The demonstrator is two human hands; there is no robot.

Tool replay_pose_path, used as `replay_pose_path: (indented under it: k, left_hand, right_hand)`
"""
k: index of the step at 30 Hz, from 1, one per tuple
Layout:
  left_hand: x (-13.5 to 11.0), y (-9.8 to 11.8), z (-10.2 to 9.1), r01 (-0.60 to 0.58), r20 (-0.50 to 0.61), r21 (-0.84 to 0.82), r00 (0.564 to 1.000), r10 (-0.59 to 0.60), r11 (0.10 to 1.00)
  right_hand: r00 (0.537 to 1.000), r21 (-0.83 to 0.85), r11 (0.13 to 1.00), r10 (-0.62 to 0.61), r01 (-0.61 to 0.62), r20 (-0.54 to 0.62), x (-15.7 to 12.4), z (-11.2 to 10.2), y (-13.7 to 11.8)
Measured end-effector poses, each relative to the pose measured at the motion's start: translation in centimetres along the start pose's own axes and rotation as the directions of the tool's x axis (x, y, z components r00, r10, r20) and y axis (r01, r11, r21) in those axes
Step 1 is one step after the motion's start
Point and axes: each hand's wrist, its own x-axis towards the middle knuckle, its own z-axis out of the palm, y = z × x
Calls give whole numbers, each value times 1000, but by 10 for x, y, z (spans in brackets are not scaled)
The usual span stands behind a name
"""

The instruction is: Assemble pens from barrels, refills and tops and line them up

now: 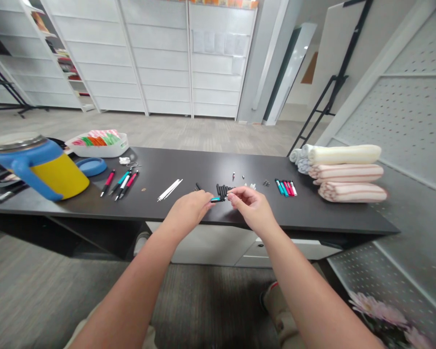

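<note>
My left hand (193,207) is closed around a teal and black pen (217,199) above the desk's front part. At the pen's right end, my right hand (253,207) is closed in a pinch; the small thing in its fingertips is too small to make out. Just behind the hands lies a row of black pen pieces (223,189). Left of them are thin white refills (170,190). Small white parts (253,186) show behind my right hand, with tiny dark parts (266,183) farther right. Teal, red and white pen barrels (286,187) lie side by side.
Several whole pens (126,184) lie at left, near a blue and yellow mug (51,167) and its blue lid (92,166). A white basket (105,150) holds colourful packets. Rolled towels (349,172) are stacked at the right end of the dark desk (189,165).
</note>
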Motion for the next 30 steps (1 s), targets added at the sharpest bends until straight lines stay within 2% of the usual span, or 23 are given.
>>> replay_pose_path:
  k: [10, 15, 19, 23, 30]
  left_hand:
    - [-2, -2, 3, 49, -14, -22, 999, -50, 999]
    - [-3, -1, 0, 75, -9, -74, 997, -76, 994]
    - [-3, -1, 0, 85, -19, -123, 996, -88, 989]
    - [-3, -2, 2, 78, -29, -139, 996, -82, 987]
    - [-3, -1, -1, 63, -1, -98, 998, -64, 993]
  right_hand:
    - [999, -31, 999, -40, 40, -9, 0, 5, -1]
    - [998, -42, 998, -52, 53, 22, 0, 4, 3]
    - [998, -58, 997, -58, 57, -2, -2, 4, 5]
    - [998, -65, 996, -60, 59, -23, -2, 4, 5]
    - [997, -81, 994, -70, 72, 29, -1, 4, 6]
